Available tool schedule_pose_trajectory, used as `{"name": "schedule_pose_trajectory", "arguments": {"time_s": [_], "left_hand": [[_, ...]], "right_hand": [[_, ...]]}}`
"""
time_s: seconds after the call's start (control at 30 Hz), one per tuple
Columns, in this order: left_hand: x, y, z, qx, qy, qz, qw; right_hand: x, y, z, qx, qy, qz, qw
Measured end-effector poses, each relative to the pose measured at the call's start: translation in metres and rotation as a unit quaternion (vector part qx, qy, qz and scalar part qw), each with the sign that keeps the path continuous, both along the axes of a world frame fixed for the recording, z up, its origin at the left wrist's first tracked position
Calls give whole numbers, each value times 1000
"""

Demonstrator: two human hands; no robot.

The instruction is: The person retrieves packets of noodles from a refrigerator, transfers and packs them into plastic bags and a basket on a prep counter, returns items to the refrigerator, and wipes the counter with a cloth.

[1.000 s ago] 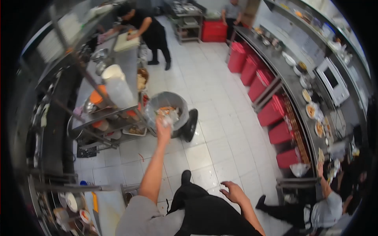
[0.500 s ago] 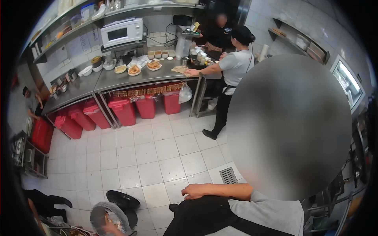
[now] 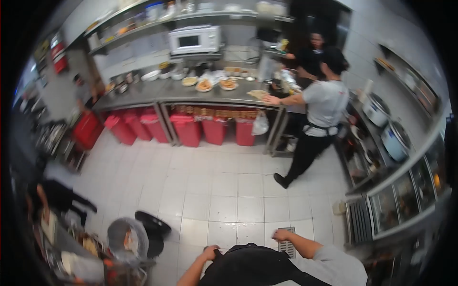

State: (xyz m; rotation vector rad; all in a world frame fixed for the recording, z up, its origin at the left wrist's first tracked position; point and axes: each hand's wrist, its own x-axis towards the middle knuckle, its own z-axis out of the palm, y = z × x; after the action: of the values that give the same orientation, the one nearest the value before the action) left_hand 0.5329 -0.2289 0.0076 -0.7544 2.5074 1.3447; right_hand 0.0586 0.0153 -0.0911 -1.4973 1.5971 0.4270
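At the bottom of the head view, my left hand point(image 3: 210, 252) is closed beside the left edge of my black apron point(image 3: 245, 264). Whether its fingers hold anything is not visible. My right hand point(image 3: 282, 235) hangs over the floor drain point(image 3: 287, 248), with fingers loosely curled and nothing visible in them. Left of my left hand stands a bin point(image 3: 119, 233) lined with clear plastic, with scraps inside. Its round black lid point(image 3: 152, 222) is beside it.
Along the far wall runs a steel counter point(image 3: 167, 90) with plates of food, and red bins point(image 3: 186, 131) below. A co-worker point(image 3: 324, 100) in grey stands at its right end. A glass-door fridge point(image 3: 400, 198) is at right; another person point(image 3: 62, 195) is at left.
My left hand has come out of the lined bin and back to my apron. My right hand has shifted right. The view has turned, and the large blurred patch at right is gone.
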Motion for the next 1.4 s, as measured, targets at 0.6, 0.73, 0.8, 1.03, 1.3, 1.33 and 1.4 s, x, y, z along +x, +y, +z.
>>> {"name": "schedule_pose_trajectory", "arguments": {"time_s": [0.6,0.73,0.8,1.03,1.3,1.33,1.4], "left_hand": [[-52,307,-36,20,-76,485,871],[-38,357,-45,91,-79,464,878],[-37,378,-15,79,-81,519,848],[-78,495,103,26,232,792,564],[-148,714,213,-168,252,917,260],[-150,744,217,-205,202,935,205],[-160,801,218,-243,158,955,60]], "right_hand": [[-10,-83,133,-117,-191,-173,959],[1,-95,170,-136,-240,-173,945],[-19,-96,101,-185,-164,-3,969],[12,7,143,159,6,235,959],[143,91,143,161,-91,401,897],[159,92,132,208,-109,357,904],[192,99,149,212,-81,345,911]]}}
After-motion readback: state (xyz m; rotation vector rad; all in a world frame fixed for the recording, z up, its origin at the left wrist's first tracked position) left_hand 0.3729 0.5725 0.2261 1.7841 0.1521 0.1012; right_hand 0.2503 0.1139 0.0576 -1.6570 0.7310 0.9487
